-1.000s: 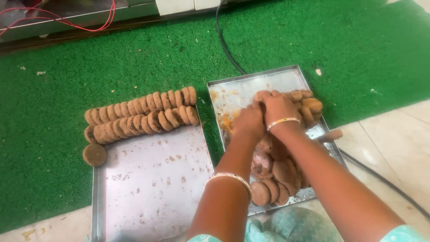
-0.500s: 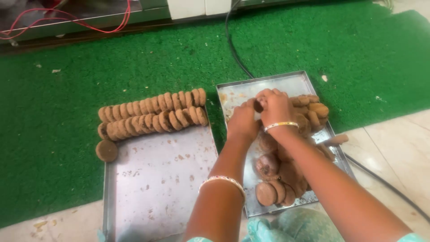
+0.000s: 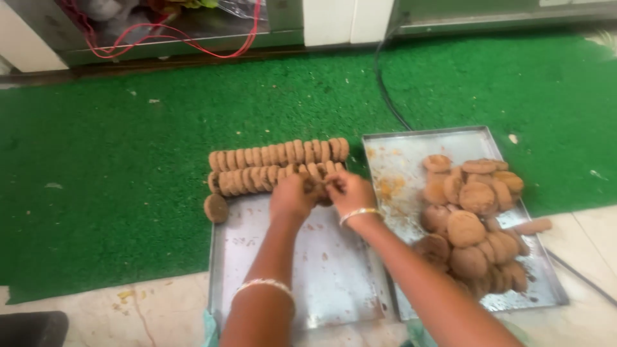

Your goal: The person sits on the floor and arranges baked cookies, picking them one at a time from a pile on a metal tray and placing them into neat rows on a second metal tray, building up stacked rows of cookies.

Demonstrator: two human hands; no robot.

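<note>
Brown biscuits (image 3: 277, 168): two upright rows on left tray (image 3: 321, 276).
Left hand (image 3: 292, 196): fingers pinched on the near row's right end.
Right hand (image 3: 347, 191): likewise, touching left hand.
Loose pile (image 3: 472, 218): right tray (image 3: 398, 160).

Round brown patties (image 3: 276, 166) stand on edge in two tight rows across the far end of the left steel tray (image 3: 321, 283) — one loose patty (image 3: 216, 208) leans at the left rim. On the right tray (image 3: 398, 160), a loose heap of patties (image 3: 472, 225) lies flat and overlapping — piled toward its right side.
</note>
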